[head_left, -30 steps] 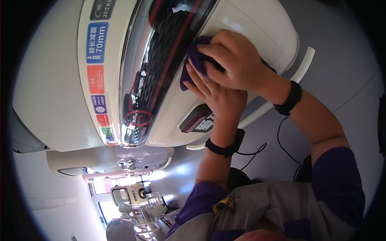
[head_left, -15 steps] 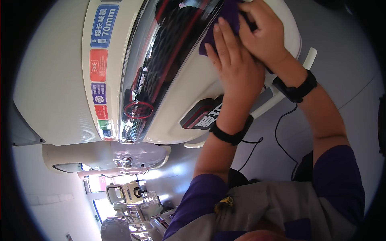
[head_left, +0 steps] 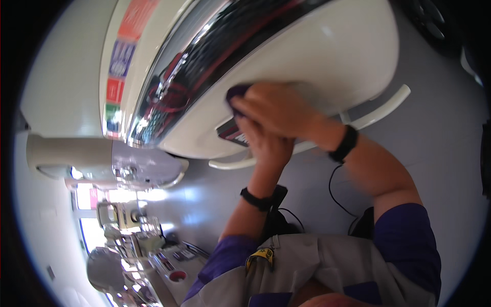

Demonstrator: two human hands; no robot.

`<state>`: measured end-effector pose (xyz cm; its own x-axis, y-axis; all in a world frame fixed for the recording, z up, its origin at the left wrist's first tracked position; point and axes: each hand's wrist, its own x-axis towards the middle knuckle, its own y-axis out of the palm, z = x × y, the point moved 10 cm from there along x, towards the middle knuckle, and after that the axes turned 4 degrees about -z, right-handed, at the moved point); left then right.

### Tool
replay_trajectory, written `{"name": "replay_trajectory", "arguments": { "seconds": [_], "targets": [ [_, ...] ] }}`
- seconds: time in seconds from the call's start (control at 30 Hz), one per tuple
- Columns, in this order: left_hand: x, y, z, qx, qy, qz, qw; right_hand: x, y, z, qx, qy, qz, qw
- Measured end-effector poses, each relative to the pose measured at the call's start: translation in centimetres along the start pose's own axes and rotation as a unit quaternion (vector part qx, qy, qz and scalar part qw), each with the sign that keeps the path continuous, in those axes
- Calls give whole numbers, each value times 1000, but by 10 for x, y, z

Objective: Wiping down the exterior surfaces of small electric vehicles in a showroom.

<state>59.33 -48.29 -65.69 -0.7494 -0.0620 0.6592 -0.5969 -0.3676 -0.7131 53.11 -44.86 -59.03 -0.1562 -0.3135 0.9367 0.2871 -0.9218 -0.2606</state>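
At the far left of the head view, a column of coloured stickers [head_left: 118, 66] (orange, purple, red, green) runs down the white car body [head_left: 327, 56]. Beside it, a glossy dark panel [head_left: 215, 56] with a chrome edge runs diagonally from lower left to upper right and reflects red lines. Its surface is smooth and mirror-like. The surrounding white shell is smooth, hard and convex.

The purple cloth [head_left: 236, 94] lies on the white shell just below the dark panel. Only a small bunched edge shows; the rest is covered by the right hand. The cloth appears soft and pliable. Its long axis cannot be determined.

The left hand [head_left: 268, 146] lies directly below the cloth. Its fingers are extended and point up toward the shell, partly tucked under the right hand. Whether it grips the cloth cannot be determined. A black band sits on the left wrist.

The right hand [head_left: 279, 110] is the nearer hand to the cloth. It lies on top of the cloth, fingers curled down over it and pointing left toward the dark panel, palm pressing the fabric against the shell. The cloth protrudes leftward from the fingertips. A black band sits on this wrist too.

Below the hands, a dark label plate [head_left: 231, 133] and a curved white trim bar [head_left: 378, 110] are visible. A grey floor [head_left: 440, 153] lies to the right.
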Motion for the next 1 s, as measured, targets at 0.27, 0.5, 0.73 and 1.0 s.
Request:
{"name": "replay_trajectory", "arguments": {
  "seconds": [0.27, 0.5, 0.73, 1.0],
  "targets": [
    [74, -32, -42, -116, 20, -138, 983, 6, -95, -22, -205, 1, -199, 958],
    [31, -33, 29, -90, -21, -100, 991, 15, -39, -1, -203, -26, -117, 972],
    [-19, -38, 106, -91, -75, -119, 986, 30, 47, 50, -160, -86, -56, 982],
    [-80, -19, 172, -94, -111, -180, 973, 56, 162, 108, -63, -127, 85, 986]
  ]
}}
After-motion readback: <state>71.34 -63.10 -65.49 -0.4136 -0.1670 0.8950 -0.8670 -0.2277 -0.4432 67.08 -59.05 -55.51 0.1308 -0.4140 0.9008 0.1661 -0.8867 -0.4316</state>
